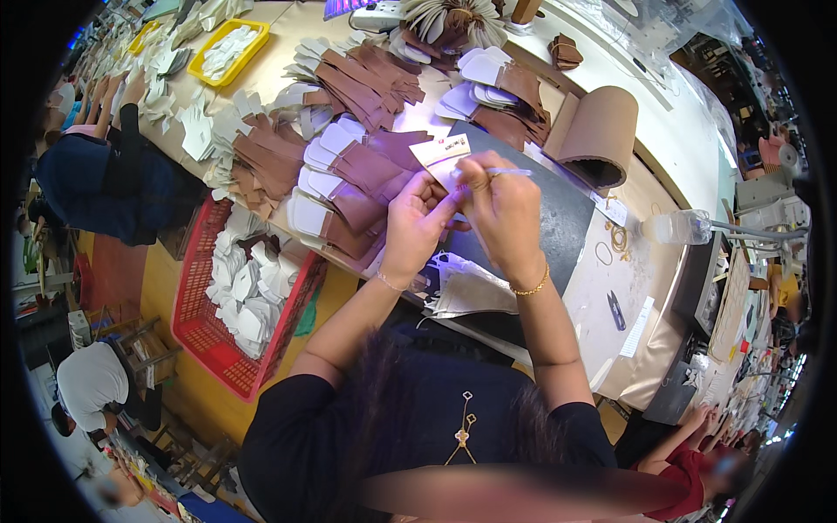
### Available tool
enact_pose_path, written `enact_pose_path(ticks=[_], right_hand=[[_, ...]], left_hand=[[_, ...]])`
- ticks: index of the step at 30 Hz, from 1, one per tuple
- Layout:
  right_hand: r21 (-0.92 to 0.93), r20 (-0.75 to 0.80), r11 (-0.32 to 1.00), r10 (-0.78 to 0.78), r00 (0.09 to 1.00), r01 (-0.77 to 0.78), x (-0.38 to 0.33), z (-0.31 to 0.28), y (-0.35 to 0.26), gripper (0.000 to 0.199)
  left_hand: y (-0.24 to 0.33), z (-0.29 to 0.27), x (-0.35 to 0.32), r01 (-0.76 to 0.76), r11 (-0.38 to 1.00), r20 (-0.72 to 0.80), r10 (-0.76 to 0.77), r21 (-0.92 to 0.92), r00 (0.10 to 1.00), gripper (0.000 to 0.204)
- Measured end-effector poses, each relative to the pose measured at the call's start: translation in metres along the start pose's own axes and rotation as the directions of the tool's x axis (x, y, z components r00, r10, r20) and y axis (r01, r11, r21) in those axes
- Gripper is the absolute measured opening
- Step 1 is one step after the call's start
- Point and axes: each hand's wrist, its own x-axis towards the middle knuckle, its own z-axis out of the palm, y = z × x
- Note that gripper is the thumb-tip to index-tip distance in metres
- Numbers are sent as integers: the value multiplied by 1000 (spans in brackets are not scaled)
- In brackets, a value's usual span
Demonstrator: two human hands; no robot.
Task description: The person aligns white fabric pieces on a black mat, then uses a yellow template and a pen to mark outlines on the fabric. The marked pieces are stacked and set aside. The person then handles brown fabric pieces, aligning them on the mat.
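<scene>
Above a dark board (pixel 558 213), my left hand (pixel 413 225) pinches a small cream piece with printed marks (pixel 438 155). My right hand (pixel 506 213) is closed round a slim, pale, pen-like stick (pixel 511 172), whose back end points right. Its fingers meet the right side of the cream piece; the stick's tip is hidden by them. Left of my left hand lie overlapping bundles of brown leather-like pieces with white rounded ends (pixel 353 179). Below my hands, a pale cloth-like item (pixel 471 292) rests at the table's near edge.
A red basket (pixel 187 301) of white pieces stands at the left. A curled brown sheet (pixel 597 131) sits beyond the board. At right are thread snips (pixel 616 310), a clear plastic bottle (pixel 676 227) and rubber bands (pixel 617 240). A yellow tray (pixel 251 54) is far left.
</scene>
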Motion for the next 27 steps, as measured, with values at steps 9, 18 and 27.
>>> enact_pose_path(ticks=[9, 18, 27], right_hand=[[375, 61, 865, 336, 940, -333, -22, -48, 17, 22], [189, 282, 787, 529, 800, -587, -94, -109, 26, 20], [366, 323, 670, 560, 763, -646, -139, -117, 36, 25]], left_hand=[[10, 8, -4, -99, 974, -29, 95, -205, 995, 34], [43, 5, -42, -553, 621, 301, 469, 556, 830, 58], [6, 43, -61, -721, 309, 747, 47, 621, 663, 42]])
